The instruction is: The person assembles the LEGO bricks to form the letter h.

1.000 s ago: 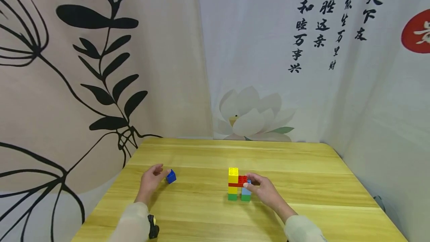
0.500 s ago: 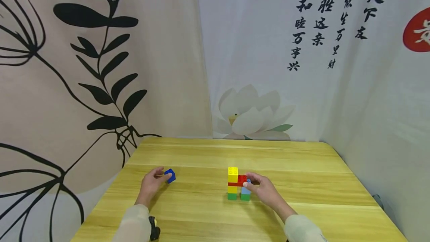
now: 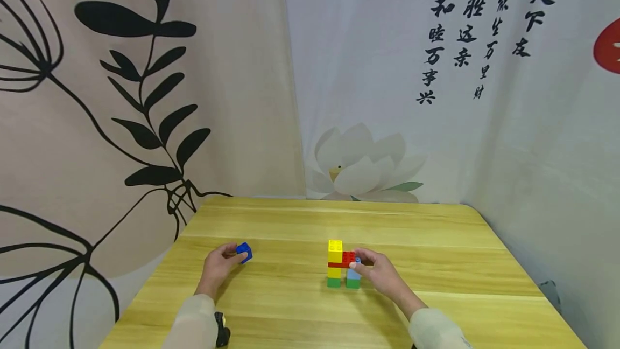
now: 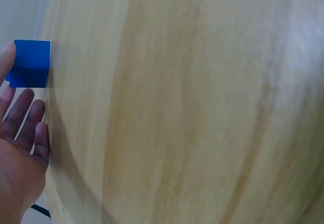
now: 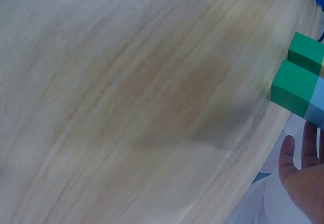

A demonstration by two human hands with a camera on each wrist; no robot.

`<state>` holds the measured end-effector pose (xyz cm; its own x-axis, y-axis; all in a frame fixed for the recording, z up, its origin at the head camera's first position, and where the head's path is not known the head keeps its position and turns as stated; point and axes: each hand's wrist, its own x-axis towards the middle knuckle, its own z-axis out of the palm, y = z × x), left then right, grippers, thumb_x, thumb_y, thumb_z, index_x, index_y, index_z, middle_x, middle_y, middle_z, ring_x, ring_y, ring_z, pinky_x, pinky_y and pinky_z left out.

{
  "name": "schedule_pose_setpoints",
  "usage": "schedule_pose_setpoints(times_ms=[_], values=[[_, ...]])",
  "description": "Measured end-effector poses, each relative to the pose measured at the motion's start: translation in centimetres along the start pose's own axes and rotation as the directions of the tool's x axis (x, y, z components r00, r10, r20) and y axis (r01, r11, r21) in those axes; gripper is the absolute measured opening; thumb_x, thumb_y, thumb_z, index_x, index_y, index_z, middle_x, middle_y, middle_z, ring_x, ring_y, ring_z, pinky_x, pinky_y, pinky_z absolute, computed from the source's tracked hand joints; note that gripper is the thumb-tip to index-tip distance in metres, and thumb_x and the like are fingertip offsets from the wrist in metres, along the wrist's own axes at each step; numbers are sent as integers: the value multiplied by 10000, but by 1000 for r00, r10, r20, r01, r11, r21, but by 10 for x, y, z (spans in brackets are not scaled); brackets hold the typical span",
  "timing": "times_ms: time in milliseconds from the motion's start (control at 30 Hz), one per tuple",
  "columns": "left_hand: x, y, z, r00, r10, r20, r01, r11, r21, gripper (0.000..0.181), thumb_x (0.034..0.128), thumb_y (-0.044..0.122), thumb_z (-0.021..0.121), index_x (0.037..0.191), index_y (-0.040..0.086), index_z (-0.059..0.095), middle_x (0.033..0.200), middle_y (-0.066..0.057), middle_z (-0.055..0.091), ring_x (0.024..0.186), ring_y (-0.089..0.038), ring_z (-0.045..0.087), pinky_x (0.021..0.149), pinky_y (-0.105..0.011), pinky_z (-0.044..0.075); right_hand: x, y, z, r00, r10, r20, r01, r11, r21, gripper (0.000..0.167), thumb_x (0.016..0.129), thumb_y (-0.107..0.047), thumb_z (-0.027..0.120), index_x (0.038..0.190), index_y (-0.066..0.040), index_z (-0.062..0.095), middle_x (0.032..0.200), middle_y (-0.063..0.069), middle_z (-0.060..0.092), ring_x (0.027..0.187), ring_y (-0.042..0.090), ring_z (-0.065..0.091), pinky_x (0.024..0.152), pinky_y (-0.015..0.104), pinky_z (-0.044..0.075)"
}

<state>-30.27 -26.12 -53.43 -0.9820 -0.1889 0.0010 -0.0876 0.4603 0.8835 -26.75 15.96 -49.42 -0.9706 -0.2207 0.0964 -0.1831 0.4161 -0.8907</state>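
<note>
In the head view my left hand (image 3: 218, 268) pinches a small blue toy brick (image 3: 245, 252) between thumb and fingers, left of the middle. The left wrist view shows the same blue brick (image 4: 33, 57) at the thumb, the other fingers loosely bent below it. My right hand (image 3: 385, 276) grips the right side of a toy-brick structure. That structure has a yellow brick (image 3: 335, 251) on top and a red brick (image 3: 347, 257) across two columns. A light blue brick (image 3: 352, 274) and green bricks (image 5: 293, 89) lie lower. Whether the structure touches the table is unclear.
The wooden table (image 3: 290, 316) extends beneath both hands. Behind it hangs a curtain (image 3: 247, 96) with printed plants and writing. A dark strap-like object (image 3: 222, 330) sits at the left sleeve.
My left thumb has come over the near face of the blue brick, which has turned slightly and shifted a little left. The right hand keeps its hold on the structure.
</note>
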Motion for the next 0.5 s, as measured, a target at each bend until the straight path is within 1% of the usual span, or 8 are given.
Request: schedule_pose_setpoints(times_ms=[233, 333, 500], values=[[1, 0, 1, 1000, -13, -21, 13, 1000, 21, 556, 928, 282, 721, 1344, -42, 543, 1263, -243, 588, 1140, -384, 559, 973, -536, 438, 1, 1, 1, 1000, 4, -4, -4, 1000, 0, 490, 951, -271, 683, 1343, 3, 578, 1180, 63, 663, 1072, 245, 593, 906, 430, 515], [0, -1, 1, 1000, -1, -28, 2, 1000, 30, 519, 930, 263, 718, 1311, -55, 566, 1204, -233, 611, 1101, -372, 570, 947, -531, 447, 0, 2, 1, 1000, 6, -4, -6, 1000, 4, 496, 950, -273, 685, 1347, 4, 575, 1181, 61, 662, 1068, 240, 593, 904, 426, 515], [2, -3, 2, 999, 16, -43, -14, 999, 39, 448, 928, 239, 718, 1249, -54, 611, 1127, -196, 643, 1037, -332, 575, 895, -486, 463, 0, 1, 1, 1000, 5, -5, -5, 1000, 9, 495, 949, -279, 686, 1345, -2, 578, 1168, 56, 664, 1071, 240, 592, 910, 440, 511]])
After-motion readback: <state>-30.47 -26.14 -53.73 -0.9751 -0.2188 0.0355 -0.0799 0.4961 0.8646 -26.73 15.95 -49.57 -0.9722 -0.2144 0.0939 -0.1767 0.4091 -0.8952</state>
